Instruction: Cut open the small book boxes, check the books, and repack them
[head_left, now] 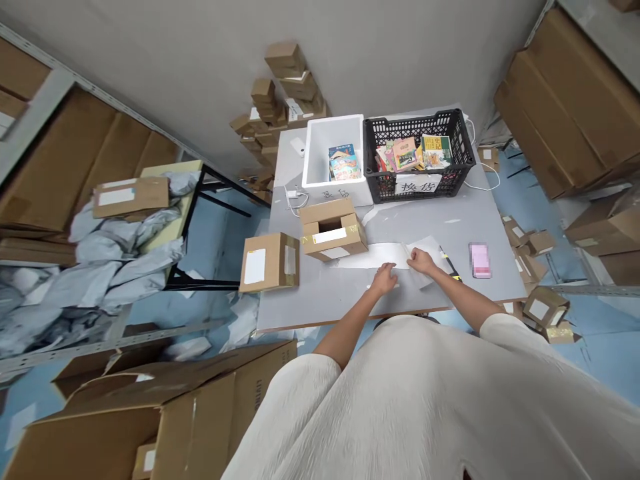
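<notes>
A strip of white paper (pixel 373 255) lies across the grey table, its left end beside an open cardboard box (pixel 325 245). My left hand (pixel 384 280) is at the paper's lower edge, fingers curled and pinching there. My right hand (pixel 421 261) is closed, its fingertips pinching the paper where it meets another white sheet (pixel 424 248). That second sheet lies partly under my right hand and wrist. A black and yellow tool like a utility knife (pixel 454 272) lies just right of my right forearm.
A closed cardboard box (pixel 270 262) stands at the table's left edge. At the back are a white foam box (pixel 334 123) with books and a black crate (pixel 420 127) with several books. A pink phone-like object (pixel 480 260) lies at right. Grey parcels (pixel 105 257) fill the left side.
</notes>
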A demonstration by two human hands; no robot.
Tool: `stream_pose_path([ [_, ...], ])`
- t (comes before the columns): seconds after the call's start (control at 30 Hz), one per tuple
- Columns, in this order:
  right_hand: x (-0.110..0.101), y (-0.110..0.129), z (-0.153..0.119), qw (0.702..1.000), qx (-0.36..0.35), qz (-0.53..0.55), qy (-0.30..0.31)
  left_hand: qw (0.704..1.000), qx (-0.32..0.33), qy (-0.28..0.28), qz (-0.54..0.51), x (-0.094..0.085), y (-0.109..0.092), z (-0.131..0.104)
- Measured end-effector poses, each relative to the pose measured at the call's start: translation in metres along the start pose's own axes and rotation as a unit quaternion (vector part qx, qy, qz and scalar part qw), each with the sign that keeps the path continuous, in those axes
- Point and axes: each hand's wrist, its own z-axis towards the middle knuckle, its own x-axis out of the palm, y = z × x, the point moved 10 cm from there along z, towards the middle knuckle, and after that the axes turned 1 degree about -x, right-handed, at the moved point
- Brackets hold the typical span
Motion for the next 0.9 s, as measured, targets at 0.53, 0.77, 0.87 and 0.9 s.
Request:
stream_pose_path([
  [0.53,0.055,-0.024,-0.014,0.993,0.107,-0.014,0.051,0.99,-0.102,-0.037,0.093,-0.004,0.034,-0.025],
  [0.77,0.078,-0.022,-0.012,0.976,0.193,-0.084,0.048,0.987,-0.076,-0.009,0.143,0.005,0.043,-0.037],
  [0.87,0.084,-0.021,-0.013,0.967,0.226,-0.107,0.041,0.985,-0.053,-0.006,0.162,0.009,0.043,-0.039],
  [0.9,0.085,-0.021,-0.013,0.965,0.233,-0.112,0.038,0.985,-0.053,0.004,0.163,0.012,0.045,-0.04],
])
